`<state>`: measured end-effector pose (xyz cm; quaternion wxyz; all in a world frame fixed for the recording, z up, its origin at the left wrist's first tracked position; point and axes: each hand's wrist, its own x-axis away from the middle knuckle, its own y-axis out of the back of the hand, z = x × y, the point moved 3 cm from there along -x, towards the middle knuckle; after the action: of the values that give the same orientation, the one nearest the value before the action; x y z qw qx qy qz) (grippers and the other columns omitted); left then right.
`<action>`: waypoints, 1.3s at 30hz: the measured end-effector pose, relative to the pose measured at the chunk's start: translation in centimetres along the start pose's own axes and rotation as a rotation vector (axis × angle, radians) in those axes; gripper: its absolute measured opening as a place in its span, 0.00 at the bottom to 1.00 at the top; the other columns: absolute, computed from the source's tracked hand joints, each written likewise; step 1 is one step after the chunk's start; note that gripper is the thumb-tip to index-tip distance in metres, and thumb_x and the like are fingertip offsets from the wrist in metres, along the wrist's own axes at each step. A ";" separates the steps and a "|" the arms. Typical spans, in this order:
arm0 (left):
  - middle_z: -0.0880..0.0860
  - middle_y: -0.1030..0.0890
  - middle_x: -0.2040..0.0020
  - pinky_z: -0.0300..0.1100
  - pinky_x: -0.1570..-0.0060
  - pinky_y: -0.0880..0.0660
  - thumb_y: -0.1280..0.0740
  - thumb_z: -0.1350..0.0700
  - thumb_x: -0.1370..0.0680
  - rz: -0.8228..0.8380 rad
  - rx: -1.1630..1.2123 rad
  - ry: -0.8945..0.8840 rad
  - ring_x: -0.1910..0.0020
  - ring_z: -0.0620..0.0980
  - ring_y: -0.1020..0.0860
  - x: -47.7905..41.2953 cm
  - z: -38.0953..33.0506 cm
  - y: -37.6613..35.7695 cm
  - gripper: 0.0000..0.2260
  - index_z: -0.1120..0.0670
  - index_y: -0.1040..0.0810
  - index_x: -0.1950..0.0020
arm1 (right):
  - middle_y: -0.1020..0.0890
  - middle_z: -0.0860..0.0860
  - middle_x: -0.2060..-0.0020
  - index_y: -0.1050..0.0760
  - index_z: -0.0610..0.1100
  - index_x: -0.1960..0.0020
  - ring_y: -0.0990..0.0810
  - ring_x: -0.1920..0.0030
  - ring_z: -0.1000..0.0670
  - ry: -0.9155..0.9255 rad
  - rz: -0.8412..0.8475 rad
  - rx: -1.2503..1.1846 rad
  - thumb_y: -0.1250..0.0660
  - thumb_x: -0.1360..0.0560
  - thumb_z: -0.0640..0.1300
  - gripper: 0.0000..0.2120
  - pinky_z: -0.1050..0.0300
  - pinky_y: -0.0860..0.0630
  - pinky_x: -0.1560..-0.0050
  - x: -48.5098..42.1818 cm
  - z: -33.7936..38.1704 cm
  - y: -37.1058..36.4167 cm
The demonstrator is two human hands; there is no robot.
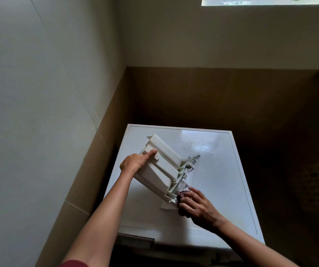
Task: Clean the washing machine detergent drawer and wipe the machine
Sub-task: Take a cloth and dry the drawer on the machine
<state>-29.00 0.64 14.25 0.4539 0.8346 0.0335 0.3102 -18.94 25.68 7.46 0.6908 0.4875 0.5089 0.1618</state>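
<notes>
While left hand [133, 163] grips tilted detergent drawer [163, 167], right hand [200, 208] fingers [195, 191] curled round cloth [182, 194], washing machine [222, 180] beneath.

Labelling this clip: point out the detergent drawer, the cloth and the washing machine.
detergent drawer [160, 170], head view, its pale underside.
cloth [182, 194], head view, bunched end by the drawer.
washing machine [218, 180], head view, bare top panel.

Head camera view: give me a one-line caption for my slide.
Left hand holds the drawer tilted on the washing machine while the right hand wipes its end with a cloth.
</notes>
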 end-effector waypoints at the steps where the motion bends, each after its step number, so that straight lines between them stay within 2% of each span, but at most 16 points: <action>1: 0.58 0.22 0.38 0.48 0.48 0.32 0.51 0.21 0.33 0.019 0.021 -0.002 0.40 0.59 0.25 0.0 0.2 0.0 0.44 0.55 0.22 0.39 | 0.19 0.51 0.53 0.23 0.46 0.53 0.22 0.47 0.48 0.013 -0.006 0.001 0.38 0.22 0.40 0.06 0.45 0.30 0.36 -0.2 -0.3 0.3; 5: 0.61 0.25 0.36 0.48 0.43 0.31 0.56 0.23 0.30 0.038 0.150 0.026 0.40 0.60 0.26 -0.4 0.9 0.1 0.44 0.56 0.25 0.35 | 0.20 0.51 0.53 0.25 0.46 0.52 0.22 0.47 0.49 0.024 -0.002 -0.009 0.39 0.23 0.38 0.06 0.44 0.30 0.35 -1.6 -1.2 1.5; 7: 0.61 0.25 0.37 0.52 0.38 0.30 0.59 0.19 0.35 0.073 0.266 0.060 0.40 0.60 0.26 -0.7 1.4 -0.1 0.51 0.56 0.26 0.34 | 0.20 0.51 0.53 0.25 0.47 0.52 0.22 0.47 0.49 0.013 0.026 -0.074 0.34 0.27 0.36 0.07 0.47 0.30 0.35 -2.3 -2.0 2.0; 9: 0.61 0.26 0.35 0.56 0.34 0.32 0.58 0.16 0.42 0.134 0.398 0.071 0.38 0.60 0.27 -1.5 2.1 -1.0 0.56 0.55 0.28 0.32 | 0.20 0.51 0.52 0.25 0.47 0.53 0.23 0.45 0.49 0.014 0.125 -0.150 0.33 0.27 0.35 0.08 0.51 0.29 0.36 -2.9 -3.0 2.8; 11: 0.61 0.26 0.35 0.55 0.33 0.33 0.55 0.18 0.40 0.191 0.523 0.066 0.39 0.59 0.27 -1.7 2.4 -1.9 0.52 0.52 0.28 0.32 | 0.20 0.52 0.50 0.25 0.47 0.54 0.23 0.42 0.50 -0.027 0.266 -0.261 0.36 0.26 0.33 0.09 0.55 0.28 0.39 -3.1 -4.5 3.4; 14: 0.61 0.29 0.32 0.52 0.35 0.34 0.55 0.23 0.30 0.188 0.657 0.093 0.37 0.57 0.28 0.4 1.8 -2.0 0.43 0.51 0.31 0.29 | 0.19 0.53 0.50 0.23 0.48 0.51 0.20 0.45 0.48 -0.345 0.354 -0.470 0.40 0.33 0.27 0.20 0.51 0.20 0.53 -3.3 -7.4 4.3; 17: 0.57 0.22 0.46 0.43 0.51 0.30 0.56 0.32 0.22 0.175 0.799 0.071 0.50 0.51 0.25 1.4 1.0 -2.5 0.32 0.52 0.30 0.32 | 0.15 0.52 0.56 0.20 0.44 0.52 0.16 0.60 0.51 -0.774 0.105 -0.746 0.38 0.30 0.24 0.18 0.44 0.20 0.70 -4.7 -9.0 5.3; 19: 0.54 0.22 0.56 0.40 0.62 0.31 0.56 0.34 0.20 0.172 0.864 0.069 0.57 0.49 0.24 1.4 0.5 -3.3 0.29 0.52 0.26 0.39 | 0.15 0.53 0.56 0.20 0.44 0.51 0.19 0.62 0.60 -0.834 -0.196 -0.562 0.35 0.26 0.30 0.12 0.53 0.20 0.63 -7.0 -8.6 6.1; 20: 0.54 0.22 0.58 0.40 0.64 0.30 0.56 0.35 0.20 0.172 0.908 0.075 0.59 0.49 0.24 1.7 0.2 -3.6 0.28 0.52 0.25 0.43 | 0.16 0.52 0.53 0.20 0.45 0.48 0.20 0.59 0.60 -0.842 -0.303 -0.451 0.35 0.25 0.32 0.11 0.59 0.23 0.58 -8.2 -8.0 6.3; 22: 0.57 0.20 0.57 0.42 0.61 0.26 0.55 0.34 0.21 0.161 1.004 0.087 0.58 0.52 0.21 2.0 -0.5 -4.2 0.29 0.53 0.24 0.45 | 0.17 0.50 0.47 0.22 0.45 0.44 0.20 0.48 0.58 -0.879 -0.415 -0.338 0.35 0.25 0.37 0.11 0.61 0.26 0.49 -10.3 -6.4 4.9; 24: 0.59 0.18 0.54 0.45 0.56 0.25 0.54 0.33 0.21 0.194 1.092 0.091 0.57 0.55 0.20 2.2 -1.5 -4.8 0.32 0.54 0.22 0.43 | 0.20 0.46 0.41 0.25 0.42 0.40 0.23 0.38 0.50 -0.925 -0.334 -0.426 0.37 0.23 0.42 0.13 0.54 0.29 0.38 -11.8 -4.6 2.0; 26: 0.58 0.17 0.55 0.43 0.59 0.25 0.54 0.36 0.19 0.277 1.179 0.076 0.60 0.53 0.21 2.7 -2.7 -5.0 0.30 0.55 0.20 0.48 | 0.28 0.39 0.33 0.30 0.37 0.33 0.33 0.30 0.39 -0.920 -0.109 -0.462 0.43 0.23 0.49 0.23 0.47 0.41 0.29 -12.6 -2.4 -1.1; 29: 0.57 0.19 0.44 0.41 0.56 0.24 0.54 0.39 0.18 0.382 1.293 0.022 0.55 0.49 0.20 2.5 -3.3 -5.4 0.27 0.55 0.20 0.49 | 0.49 0.41 0.24 0.46 0.36 0.24 0.54 0.23 0.43 -0.731 0.125 -0.279 0.54 0.22 0.60 0.35 0.50 0.58 0.25 -12.3 0.2 -3.0; 34: 0.56 0.16 0.63 0.38 0.69 0.22 0.53 0.36 0.20 0.298 1.291 0.068 0.67 0.51 0.18 1.8 -2.1 -4.5 0.31 0.57 0.20 0.49 | 0.46 0.50 0.23 0.45 0.45 0.23 0.48 0.23 0.51 -0.242 0.242 -0.038 0.43 0.22 0.48 0.29 0.49 0.49 0.25 -8.1 -0.7 -2.7; 36: 0.56 0.16 0.62 0.38 0.71 0.23 0.53 0.34 0.21 0.239 1.278 0.080 0.67 0.52 0.19 1.9 -2.4 -4.2 0.31 0.55 0.20 0.47 | 0.44 0.51 0.23 0.43 0.47 0.24 0.46 0.24 0.51 -0.260 0.202 0.085 0.40 0.25 0.45 0.31 0.47 0.48 0.25 -7.1 -2.1 -2.6; 39: 0.57 0.17 0.55 0.42 0.69 0.22 0.53 0.31 0.22 0.217 1.292 0.111 0.60 0.54 0.19 2.1 -3.0 -4.2 0.33 0.54 0.20 0.45 | 0.39 0.47 0.25 0.39 0.44 0.25 0.44 0.24 0.47 -0.447 0.069 0.124 0.43 0.24 0.44 0.27 0.46 0.48 0.25 -8.3 -3.3 -1.7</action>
<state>-27.96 6.05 13.17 -0.1749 0.9207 0.1520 0.3141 -25.81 20.56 10.50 0.7490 0.5699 0.3355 0.0416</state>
